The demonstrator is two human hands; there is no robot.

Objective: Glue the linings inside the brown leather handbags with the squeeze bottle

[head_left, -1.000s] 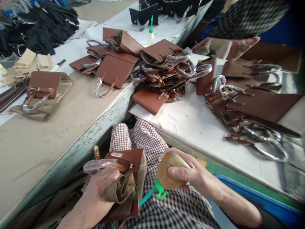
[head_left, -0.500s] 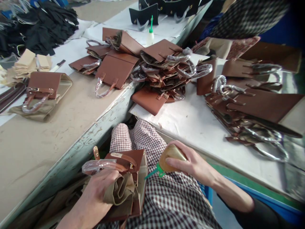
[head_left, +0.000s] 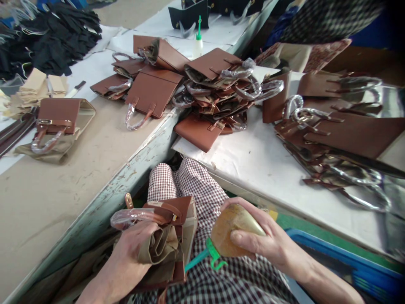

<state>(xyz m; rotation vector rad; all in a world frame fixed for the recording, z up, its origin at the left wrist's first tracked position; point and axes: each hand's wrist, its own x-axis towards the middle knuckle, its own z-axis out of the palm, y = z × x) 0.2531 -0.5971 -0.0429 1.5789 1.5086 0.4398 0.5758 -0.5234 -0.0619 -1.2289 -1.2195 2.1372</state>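
On my lap lies a brown handbag (head_left: 183, 207) with its khaki lining (head_left: 161, 245) pulled out and bunched. My left hand (head_left: 129, 249) is closed around the bag and its lining, below a plastic-wrapped handle (head_left: 134, 216). In my right hand (head_left: 262, 236) is a squeeze glue bottle (head_left: 234, 230), tilted down to the left and amber in colour, with a green cap and a long nozzle (head_left: 196, 259). The nozzle tip meets the bag's open side edge near its lower corner. My left fingertips are partly hidden by the lining.
Brown handbags are heaped at the table corner (head_left: 215, 93) and at the right (head_left: 354, 131). One handbag (head_left: 57, 116) lies on the left table. A second bottle (head_left: 198, 44) stands behind the heap. A blue crate (head_left: 348, 261) is at lower right; a co-worker's checked clothing (head_left: 335, 19) shows beyond.
My right hand has brought the glue bottle lower and nearer, and the nozzle tip has slid down the bag's side edge. My left hand and the handbag have hardly moved.
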